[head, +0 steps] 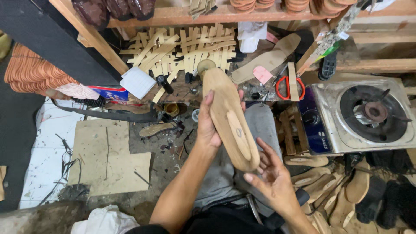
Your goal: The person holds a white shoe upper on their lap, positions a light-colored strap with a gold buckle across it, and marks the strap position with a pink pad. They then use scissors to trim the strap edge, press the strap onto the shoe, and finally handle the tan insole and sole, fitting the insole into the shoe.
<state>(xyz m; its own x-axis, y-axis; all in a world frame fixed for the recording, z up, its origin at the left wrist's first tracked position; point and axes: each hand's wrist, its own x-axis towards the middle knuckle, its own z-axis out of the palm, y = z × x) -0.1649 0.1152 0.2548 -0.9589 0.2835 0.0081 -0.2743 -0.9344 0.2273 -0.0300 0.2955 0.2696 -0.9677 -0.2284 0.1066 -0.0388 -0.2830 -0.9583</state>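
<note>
The left hand [209, 125] is clamped along the left edge of a tan shoe insole [229, 117], thumb laid up its side; the insole stands lengthwise between both hands, toe end pointing away from the person. The right hand [271, 175] lies just below the heel end, palm up, fingers spread apart and touching the heel's underside without closing on it. Beyond the left hand's fingertips sits a cluttered tabletop [186, 89] carrying a small round pot [205, 66], woven pale strips [186, 50] and a second, greyer insole [266, 58]. Red-handled scissors [288, 86] lie up and right of the insole's toe. Well right of both hands stands a single-burner gas stove [362, 115] with a dark blue front panel. Right of the right hand, a pile of further tan soles [320, 182] crowds the floor. Left of the left hand lie a flat cardboard sheet [108, 158] and a black strap [112, 115]. Up and left sits a white paper pad [138, 82] over a blue-and-red box [110, 92].
</note>
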